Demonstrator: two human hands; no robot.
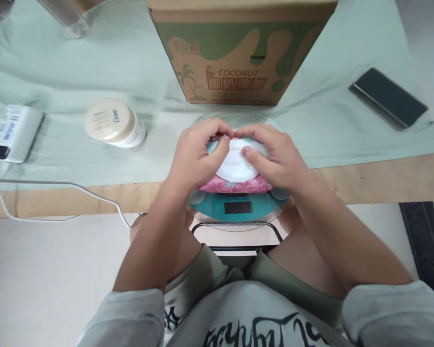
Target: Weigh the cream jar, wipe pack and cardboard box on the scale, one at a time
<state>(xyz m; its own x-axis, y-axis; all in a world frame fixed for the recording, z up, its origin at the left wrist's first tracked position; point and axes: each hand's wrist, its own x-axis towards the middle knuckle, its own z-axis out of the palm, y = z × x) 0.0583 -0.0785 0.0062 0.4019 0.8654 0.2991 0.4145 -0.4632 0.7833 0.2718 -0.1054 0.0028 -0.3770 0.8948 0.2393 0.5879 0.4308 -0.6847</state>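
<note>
A pink pack of wet wipes [235, 185] with a white oval plastic lid [237, 166] sits on a round glass scale [208, 207]. The scale has a teal middle and a dark display [237, 207], which shows no digits I can make out. My left hand [197, 152] is closed around the pack's left side, its thumb at the edge of the lid. From the other side my right hand [280, 152] grips the pack, thumb resting on the lid. The fingertips of both hands meet at the pack's far edge, where they partly hide it.
Behind the scale stands a cardboard box [235, 62] printed COCONUT. To the left are a Dove jar [112, 123], a white power bank [16, 132] with a cable [68, 184], and a clear container [67, 17]. A dark phone [388, 96] lies at right on the green cloth [321, 130].
</note>
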